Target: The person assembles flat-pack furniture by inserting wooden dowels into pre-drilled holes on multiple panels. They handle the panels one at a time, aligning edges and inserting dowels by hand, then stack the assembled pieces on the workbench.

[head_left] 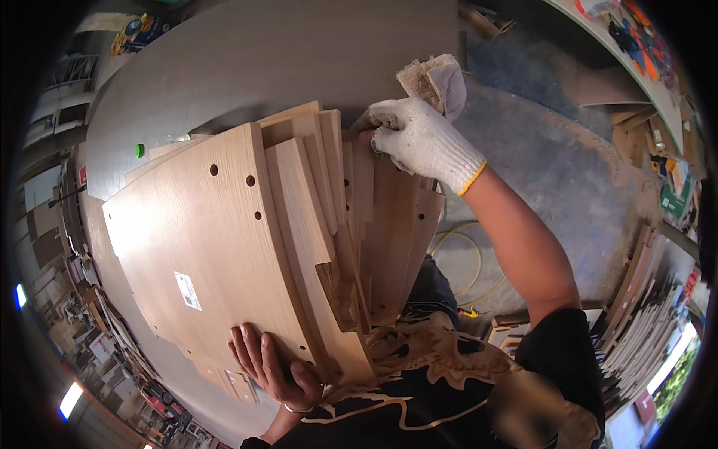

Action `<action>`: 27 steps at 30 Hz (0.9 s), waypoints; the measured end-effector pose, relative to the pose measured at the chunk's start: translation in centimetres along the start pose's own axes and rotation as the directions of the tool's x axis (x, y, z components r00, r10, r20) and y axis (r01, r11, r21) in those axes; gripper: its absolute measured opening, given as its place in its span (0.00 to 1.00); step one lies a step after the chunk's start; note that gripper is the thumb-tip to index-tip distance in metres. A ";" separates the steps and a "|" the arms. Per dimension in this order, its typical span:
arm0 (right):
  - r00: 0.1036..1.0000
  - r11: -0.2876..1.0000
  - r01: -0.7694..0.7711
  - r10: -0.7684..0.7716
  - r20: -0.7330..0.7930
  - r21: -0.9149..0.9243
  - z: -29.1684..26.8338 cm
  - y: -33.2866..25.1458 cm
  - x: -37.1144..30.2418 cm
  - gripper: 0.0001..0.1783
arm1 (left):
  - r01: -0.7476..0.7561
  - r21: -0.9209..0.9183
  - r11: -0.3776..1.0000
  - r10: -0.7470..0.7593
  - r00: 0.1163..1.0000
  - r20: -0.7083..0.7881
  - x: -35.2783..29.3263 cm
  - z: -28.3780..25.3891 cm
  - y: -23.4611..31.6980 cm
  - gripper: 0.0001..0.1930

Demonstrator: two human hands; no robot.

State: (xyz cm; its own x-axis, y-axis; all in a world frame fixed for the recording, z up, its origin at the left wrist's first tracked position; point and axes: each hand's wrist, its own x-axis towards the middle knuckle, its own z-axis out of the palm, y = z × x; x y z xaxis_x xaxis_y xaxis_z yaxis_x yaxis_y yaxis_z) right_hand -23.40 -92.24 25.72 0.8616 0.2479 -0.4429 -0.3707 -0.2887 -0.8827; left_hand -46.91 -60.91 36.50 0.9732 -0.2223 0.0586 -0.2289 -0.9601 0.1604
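A stack of light wood-grain panels [202, 224] of differing widths lies in front of me, fanned out unevenly. The top panel has dark round holes and a white label [188, 291]. My left hand [268, 364], bare, rests on its near edge with fingers stretched flat. At the far right of the stack, my right hand [422, 138] wears a white knitted glove with a yellow cuff. Its fingers are curled in beside the panel ends; what they grip is hidden. Just beyond the glove is a beige and white rag [436, 81], touching or almost touching it.
The panels lie on a wide grey table [314, 45], with a small green cap [139, 150] at its left. A yellowish hose [479, 258] coils on the concrete floor [546, 187]. Stacked boards [643, 322] stand at right, and shelving clutter lines the left.
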 end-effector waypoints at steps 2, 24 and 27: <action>0.995 0.994 0.082 -0.085 -0.048 -0.071 0.3 0.4 0.4 0.13 | -0.007 -0.003 1.000 0.007 1.000 0.002 0.1 0.0 -0.1 0.29; 0.988 0.969 0.150 -0.153 -0.002 -0.196 0.6 0.2 2.2 0.13 | 0.003 -0.036 0.999 -0.004 1.000 -0.028 -1.1 0.6 -1.0 0.32; 0.977 0.945 0.214 -0.213 0.030 -0.248 0.4 0.2 2.4 0.12 | 0.006 -0.040 0.999 -0.007 1.000 -0.029 -1.2 0.6 -1.0 0.32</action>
State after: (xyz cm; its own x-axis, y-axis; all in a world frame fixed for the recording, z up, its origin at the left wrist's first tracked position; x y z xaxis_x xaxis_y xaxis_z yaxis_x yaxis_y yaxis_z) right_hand -21.52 -91.37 24.37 0.9099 0.3315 -0.2494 -0.0804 -0.4488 -0.8900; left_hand -47.83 -59.83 35.74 0.9737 -0.2107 0.0863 -0.2241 -0.9539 0.1998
